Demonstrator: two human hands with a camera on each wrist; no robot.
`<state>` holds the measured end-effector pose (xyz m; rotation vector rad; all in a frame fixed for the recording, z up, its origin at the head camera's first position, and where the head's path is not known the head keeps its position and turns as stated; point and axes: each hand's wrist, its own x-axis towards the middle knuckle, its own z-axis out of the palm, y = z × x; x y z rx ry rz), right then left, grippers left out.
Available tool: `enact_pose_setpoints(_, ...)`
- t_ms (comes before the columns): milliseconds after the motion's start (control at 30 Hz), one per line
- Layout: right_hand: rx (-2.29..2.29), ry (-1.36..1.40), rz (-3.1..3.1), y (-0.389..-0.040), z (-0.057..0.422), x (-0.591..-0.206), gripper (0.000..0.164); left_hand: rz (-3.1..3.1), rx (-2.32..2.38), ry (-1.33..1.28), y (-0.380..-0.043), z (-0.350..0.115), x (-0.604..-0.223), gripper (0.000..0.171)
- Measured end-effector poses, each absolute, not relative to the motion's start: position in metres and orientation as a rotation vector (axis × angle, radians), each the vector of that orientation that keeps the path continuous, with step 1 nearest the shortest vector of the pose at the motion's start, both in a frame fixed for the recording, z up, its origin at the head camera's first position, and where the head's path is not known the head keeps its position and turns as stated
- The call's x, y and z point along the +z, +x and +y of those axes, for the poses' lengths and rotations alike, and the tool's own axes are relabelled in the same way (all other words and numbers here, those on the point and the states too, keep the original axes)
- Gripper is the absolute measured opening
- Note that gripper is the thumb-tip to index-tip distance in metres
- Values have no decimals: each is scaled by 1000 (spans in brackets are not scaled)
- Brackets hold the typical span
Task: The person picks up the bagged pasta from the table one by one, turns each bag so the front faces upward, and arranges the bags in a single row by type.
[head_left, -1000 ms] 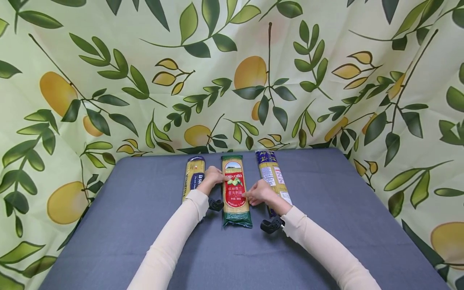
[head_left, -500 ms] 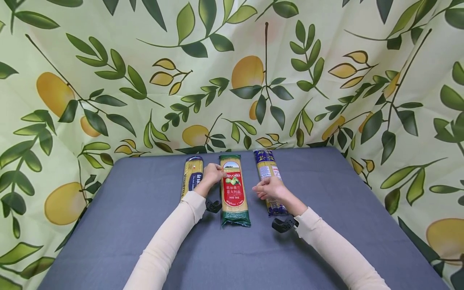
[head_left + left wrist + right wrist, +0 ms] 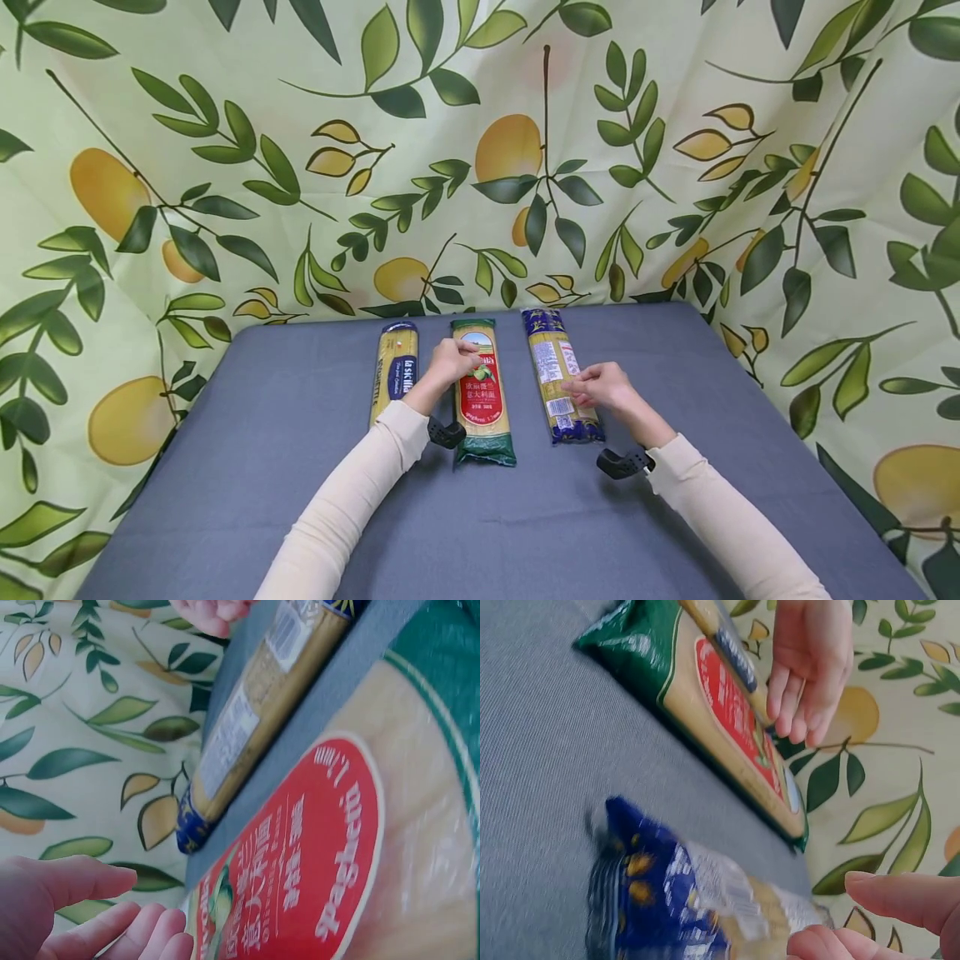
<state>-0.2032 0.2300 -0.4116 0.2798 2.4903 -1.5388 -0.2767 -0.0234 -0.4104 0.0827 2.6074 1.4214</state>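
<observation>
Both hands have shifted rightward: the right hand (image 3: 606, 386) from the gap beside the red-labelled pack (image 3: 486, 410) to over the blue-ended pack (image 3: 549, 354), the left hand (image 3: 453, 361) farther across the red-labelled pack's left edge. That pack lies flat, its long axis running away from the person, green end near; the left hand is the nearer, above its far half. Each hand's thumb stands apart from loosely bent fingers, gripping nothing; light contact cannot be told. Right of the red-labelled pack, the blue-ended pack slants, far end towards it; to its left lies the navy-labelled pack (image 3: 396, 367), near end behind the left sleeve (image 3: 352, 492). Beneath it spreads a grey-blue tabletop (image 3: 480, 533); beyond it hangs leaf-and-fruit-printed cloth (image 3: 442, 200).
</observation>
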Motion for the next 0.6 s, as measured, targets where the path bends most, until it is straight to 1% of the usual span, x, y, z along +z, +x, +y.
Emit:
enact_pose_setpoints(300, -1412, 402, 2538, -200, 246, -423, 23, 2468, 1521, 147, -269, -11, -413, 28)
enact_pose_setpoints(500, -1380, 472, 2539, -197, 254, -429, 27, 2342, 1608, 162, -266, 1, -417, 30)
enact_pose_setpoints(600, -1367, 489, 2514, -197, 256, -431, 33, 2313, 1629, 174, -264, 8, -416, 29)
